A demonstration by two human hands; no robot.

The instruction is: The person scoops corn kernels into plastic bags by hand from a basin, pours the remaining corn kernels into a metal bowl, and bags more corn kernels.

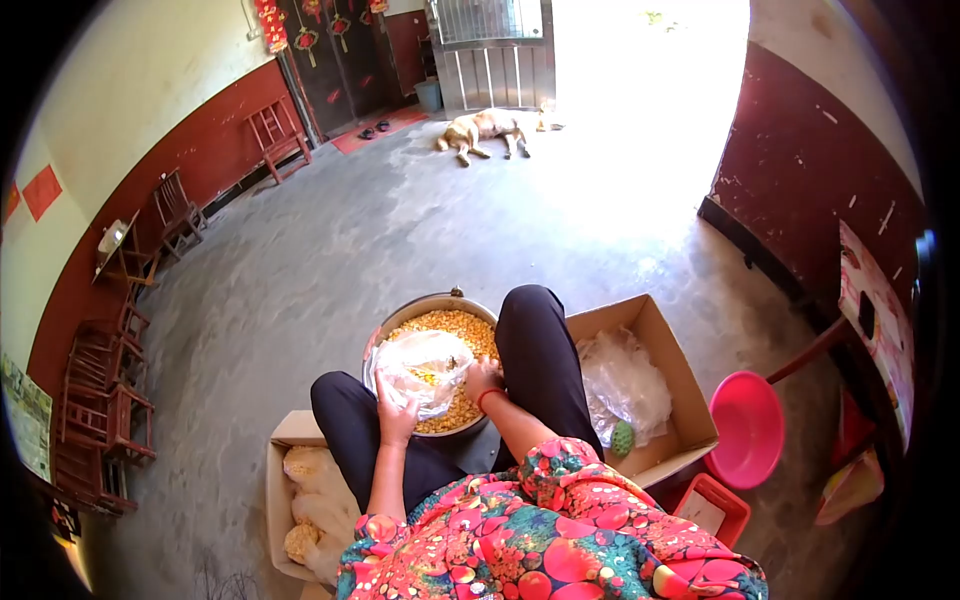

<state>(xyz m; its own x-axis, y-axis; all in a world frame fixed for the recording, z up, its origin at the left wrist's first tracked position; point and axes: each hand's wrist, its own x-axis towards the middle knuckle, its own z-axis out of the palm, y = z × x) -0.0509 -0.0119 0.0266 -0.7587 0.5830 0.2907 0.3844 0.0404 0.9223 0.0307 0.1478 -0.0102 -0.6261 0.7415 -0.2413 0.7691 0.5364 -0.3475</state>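
A round metal pot (372, 345) full of yellow corn kernels (447, 322) stands between my knees. Over the kernels is a clear plastic bag (425, 365), its mouth spread, with some yellow kernels showing inside. My left hand (397, 408) grips the bag's left edge, fingers closed on the plastic. At the bag's right side my right hand (484, 379), with a red band at the wrist, is closed just above the kernels; what its fingers hold is too small to make out.
Right of my leg, a cardboard box (685, 400) holds clear bags and a green object (622, 438). Another box (278, 500) with filled bags is at left. A pink basin (747, 430) and red basket (735, 505) lie right. A dog (492, 127) lies near the doorway.
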